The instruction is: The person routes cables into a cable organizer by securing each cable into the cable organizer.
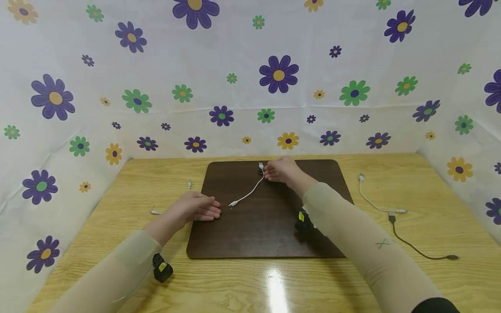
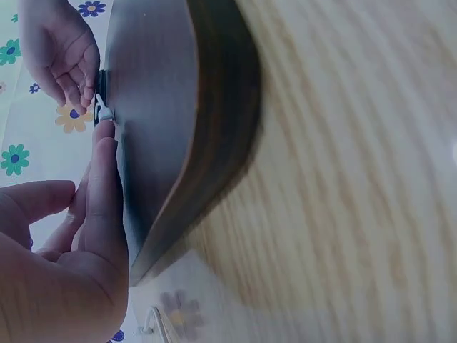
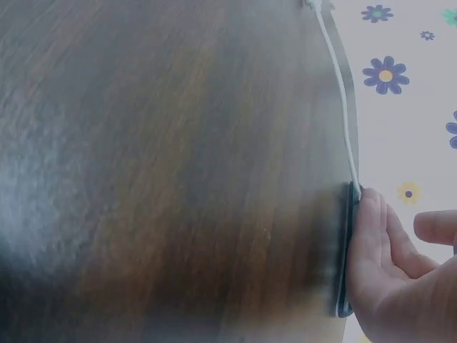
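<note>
At my far left, two small white plastic plugs [image 1: 155,212] lie on the pale wood-grain table [image 1: 219,278], beyond the board's edge; my arm hides what joins them, so I can't tell whether they share one cable. Next comes my left hand [image 1: 197,208], reaching over the left side of the dark brown, round-cornered flat board [image 1: 242,234]. Its fingers are extended and hold nothing, the palm facing inward, I think to leave the plug beside them uncovered.

The short white cable [image 1: 256,187] lies on the board, running from near my left fingertips up to the far edge. Its loose curve suggests that nothing pulls it taut. At its far end sits a slim black object [image 3: 344,257]; too little shows to say what it is. My right hand [image 1: 285,171] rests alongside it, fingers fairly straight, thumb well apart, so they look released, perhaps only steadying it from the side.

Further right, on the bare table, lie a second white cable [image 1: 370,202] and a thin black cable [image 1: 409,244], their nearest ends close together, presumably set off the board to leave it uncluttered.
</note>
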Motion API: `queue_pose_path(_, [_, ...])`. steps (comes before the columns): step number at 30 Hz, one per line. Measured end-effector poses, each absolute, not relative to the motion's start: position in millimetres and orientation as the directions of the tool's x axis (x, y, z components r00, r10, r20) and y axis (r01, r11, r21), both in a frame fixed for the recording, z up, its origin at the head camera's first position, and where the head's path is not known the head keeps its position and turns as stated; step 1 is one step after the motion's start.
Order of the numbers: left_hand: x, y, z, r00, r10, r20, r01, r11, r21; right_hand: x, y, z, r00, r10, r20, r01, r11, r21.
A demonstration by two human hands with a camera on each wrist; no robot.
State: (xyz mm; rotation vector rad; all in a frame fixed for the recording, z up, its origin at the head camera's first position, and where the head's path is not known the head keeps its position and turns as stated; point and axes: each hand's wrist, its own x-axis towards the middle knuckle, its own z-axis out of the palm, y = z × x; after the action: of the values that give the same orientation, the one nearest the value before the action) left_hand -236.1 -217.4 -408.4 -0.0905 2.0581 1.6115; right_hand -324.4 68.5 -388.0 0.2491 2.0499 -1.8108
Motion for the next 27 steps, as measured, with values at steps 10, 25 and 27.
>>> queue_pose_path(10, [-234, -223, -411, -0.855, 0.237, -0.461, -0.403, 0.256, 0.879, -330, 70, -399, -0.986, -0.112, -0.123, 0.023, 0.639, -0.769])
queue_pose_path(25, [-231, -230, -408, -0.851, 0.295, -0.434, -0.373, 0.242, 0.896, -336, 60, -404, -0.987, -0.157, -0.018, -0.116, 0.796, -0.593])
queue_pose_path(27, [-230, -231, -408, -0.852, 0.295, -0.433, -0.371, 0.243, 0.896, -337, 59, -404, -0.986, -0.165, -0.021, -0.124, 0.813, -0.569])
